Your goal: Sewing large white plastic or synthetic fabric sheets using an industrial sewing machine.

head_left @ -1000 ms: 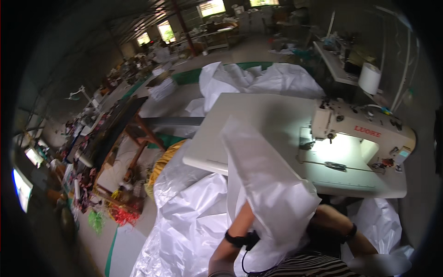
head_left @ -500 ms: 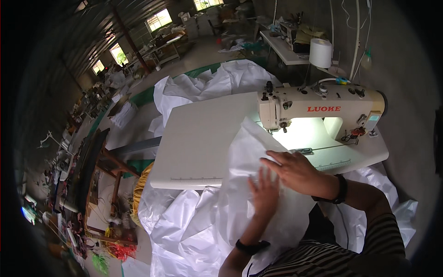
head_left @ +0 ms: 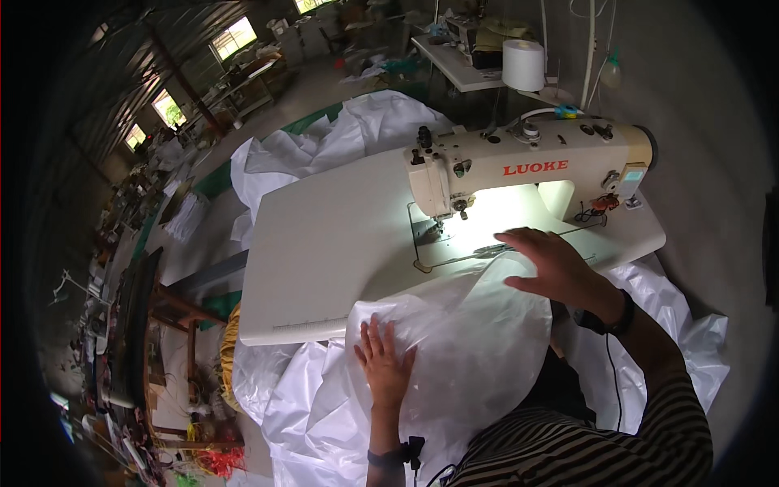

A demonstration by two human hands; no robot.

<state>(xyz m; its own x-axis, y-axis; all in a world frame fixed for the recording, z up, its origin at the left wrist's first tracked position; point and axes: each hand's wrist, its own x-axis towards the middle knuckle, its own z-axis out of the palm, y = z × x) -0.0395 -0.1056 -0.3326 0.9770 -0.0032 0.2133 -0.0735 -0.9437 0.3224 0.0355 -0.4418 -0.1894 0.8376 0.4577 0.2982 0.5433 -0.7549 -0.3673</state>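
White, shiny sheet material (head_left: 454,325) is draped over the front edge of the sewing machine table (head_left: 324,235) and hangs down before me. My left hand (head_left: 385,365) lies on it with fingers spread, left of centre. At the right, my right hand (head_left: 556,264) has its thumb and fingers apart, by the upper edge of the sheet; whether it touches the sheet I cannot tell. A small metal tool (head_left: 490,251) lies near its fingertips, partly covered. Beyond it stands the lit sewing machine (head_left: 527,162), its needle area (head_left: 438,227) with no sheet under it.
A white thread cone (head_left: 523,65) stands behind the machine. More white sheeting (head_left: 349,134) is heaped beyond the table, and folds hang (head_left: 312,398) at the front left. A wooden frame (head_left: 191,325) stands at the left.
My hands have moved apart: the left outward to the left, the right away from it toward the machine. The sheet's raised corner has come down from the needle area and spread. The view has shifted.
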